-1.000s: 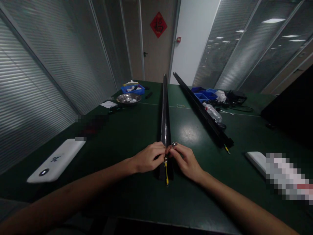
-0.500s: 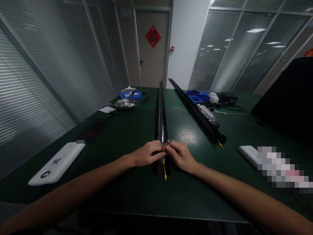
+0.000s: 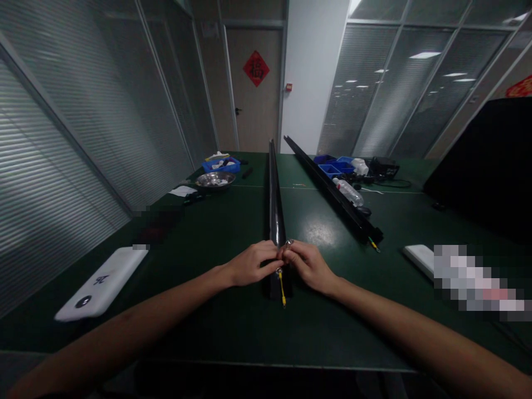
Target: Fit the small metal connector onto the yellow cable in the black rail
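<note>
My left hand (image 3: pixel 254 264) and my right hand (image 3: pixel 310 267) meet over the near end of a long black channel-shaped rail (image 3: pixel 275 205). A small shiny metal piece (image 3: pixel 290 242) sticks up from the pinched fingertips of my right hand. The left thumb and fingers are closed against the right fingertips, and what they grip is hidden. Just below the hands, a short yellow wire (image 3: pixel 282 288) with a small ring-like end lies over the rail's near end. Its upper end sits close under my left thumb.
A second black rail (image 3: pixel 332 191) lies to the right, beside a clear plastic bottle (image 3: pixel 349 192) and blue bins (image 3: pixel 330 169). On the left are a metal bowl (image 3: pixel 214 187), a blue basket (image 3: pixel 233 168) and a white case (image 3: pixel 103 282). A large black object (image 3: pixel 486 166) stands right.
The camera view has shifted slightly. Both hands stay pinched together at the rail's near end, with only a slight movement of the fingers.
</note>
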A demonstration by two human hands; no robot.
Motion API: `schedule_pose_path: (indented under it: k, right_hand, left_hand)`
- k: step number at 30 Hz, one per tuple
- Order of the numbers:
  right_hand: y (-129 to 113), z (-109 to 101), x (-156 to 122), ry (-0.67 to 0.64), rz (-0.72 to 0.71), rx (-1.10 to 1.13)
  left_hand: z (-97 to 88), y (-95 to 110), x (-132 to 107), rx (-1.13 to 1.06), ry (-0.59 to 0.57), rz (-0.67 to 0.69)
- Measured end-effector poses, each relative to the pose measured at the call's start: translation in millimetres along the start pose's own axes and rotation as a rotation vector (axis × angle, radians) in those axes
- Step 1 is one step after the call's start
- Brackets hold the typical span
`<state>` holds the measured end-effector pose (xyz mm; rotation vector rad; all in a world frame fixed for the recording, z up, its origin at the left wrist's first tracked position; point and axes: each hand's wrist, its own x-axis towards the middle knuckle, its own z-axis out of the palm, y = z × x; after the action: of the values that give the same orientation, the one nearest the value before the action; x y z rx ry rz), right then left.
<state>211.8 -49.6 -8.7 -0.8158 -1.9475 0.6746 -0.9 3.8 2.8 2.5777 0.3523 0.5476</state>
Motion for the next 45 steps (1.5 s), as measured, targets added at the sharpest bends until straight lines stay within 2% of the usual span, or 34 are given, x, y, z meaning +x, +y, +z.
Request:
schedule_pose_path:
  k: [7,17,25,35,45]
  right_hand:
    - [-2.4,1.4,-2.3,0.034,0.004,-0.060]
    - [1.5,0.1,-1.5,0.000,-0.024,-0.010]
    - [0.5,2.0,-3.6,0.051,-0.014,-0.062]
    - [4.2,0.9,-2.1,0.011,-0.056,-0.039]
    - [3.0,1.5,-5.2,0.053,-0.061,-0.092]
  left_hand:
    - [1.7,-1.3,0.4,0.011,0.005,0.001]
    - [1.2,1.2,0.1,0.031,0.001,-0.008]
    - [1.1,0.3,0.7,0.045,-0.007,0.000]
    - [2.3,-1.9,-0.9,0.046,-0.021,0.001]
    - [2.2,-1.8,-0.1,0.049,-0.015,-0.006]
